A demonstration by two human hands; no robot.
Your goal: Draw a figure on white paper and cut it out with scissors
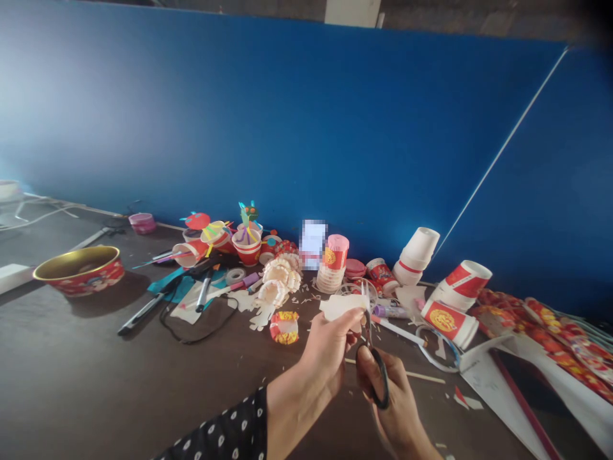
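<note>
Above the dark table, my left hand (330, 342) pinches a piece of white paper (341, 306) between thumb and fingers. My right hand (390, 380) is closed round the black handles of a pair of scissors (383, 383), whose blades point up at the right edge of the paper. How far the blades are apart I cannot tell. Just left of my hands lies a red and yellow cut piece of paper cup (284, 328). Behind it sit several curly-edged cream paper pieces (278, 281). A thin wooden stick (424, 377) lies beneath my hands.
A red tin bowl (79, 271) stands at the left. Paper cups with pipe-cleaner figures (248, 243) line the back, by a blue partition (287, 128). Stacked paper cups (416, 255) stand at the right, near a phone (546, 402) on white paper. Pens, a utility knife (148, 313) and scraps lie around.
</note>
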